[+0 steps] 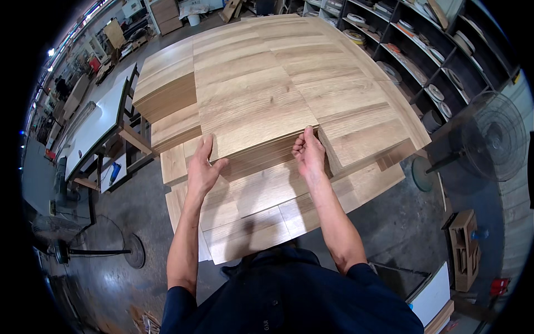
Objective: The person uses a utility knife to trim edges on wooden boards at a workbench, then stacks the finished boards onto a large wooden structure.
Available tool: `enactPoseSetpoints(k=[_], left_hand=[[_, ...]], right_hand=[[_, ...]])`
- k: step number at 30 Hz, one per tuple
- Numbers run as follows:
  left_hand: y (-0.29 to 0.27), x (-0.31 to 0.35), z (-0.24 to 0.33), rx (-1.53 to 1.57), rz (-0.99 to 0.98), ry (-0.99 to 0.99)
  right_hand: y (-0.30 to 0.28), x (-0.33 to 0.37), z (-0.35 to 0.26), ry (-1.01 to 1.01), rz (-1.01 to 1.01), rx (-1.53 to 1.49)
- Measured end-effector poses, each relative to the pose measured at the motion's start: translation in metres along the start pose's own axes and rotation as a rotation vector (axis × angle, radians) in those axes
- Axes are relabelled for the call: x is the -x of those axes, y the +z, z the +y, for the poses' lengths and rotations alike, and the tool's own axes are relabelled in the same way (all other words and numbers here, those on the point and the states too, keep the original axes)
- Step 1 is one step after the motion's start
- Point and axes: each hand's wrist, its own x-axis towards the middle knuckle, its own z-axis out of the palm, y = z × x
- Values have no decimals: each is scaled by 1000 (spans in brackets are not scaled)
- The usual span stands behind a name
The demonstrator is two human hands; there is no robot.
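While stacked wood-grain panels (pixel 345 83) are filling the frame's centre, one top panel (pixel 256 114) is lying among them at mid-frame. The left hand (pixel 203 171) is resting thumb-wide at its lower-left corner; the right hand (pixel 310 154) is sitting curled narrow at its lower-right corner, though whether it is gripping cannot be told. Uneven pull between them could be skewing that panel, scraping its neighbours.

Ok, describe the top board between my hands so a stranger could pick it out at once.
Start at the big stack of wood-grain boards in the middle. On its near side, find the step down to a lower layer; the top board is above that step. Unlike its neighbours, it has your left hand and right hand at opposite ends of its near edge.
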Motion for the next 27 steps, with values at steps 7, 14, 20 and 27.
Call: enactPoseSetpoints(k=[7,14,20,27], left_hand=[[1,1,5,-58,-20,-15],[8,3,-14,69,26,36],[6,3,-12,105,19,53],[23,14,-29,461,68,18]], right_hand=[[-4,0,2,-18,-20,-7],[-10,-5,9,-17,-72,-8],[-15,-11,16,113,-19,-40],[-16,-19,21,154,24,-146]])
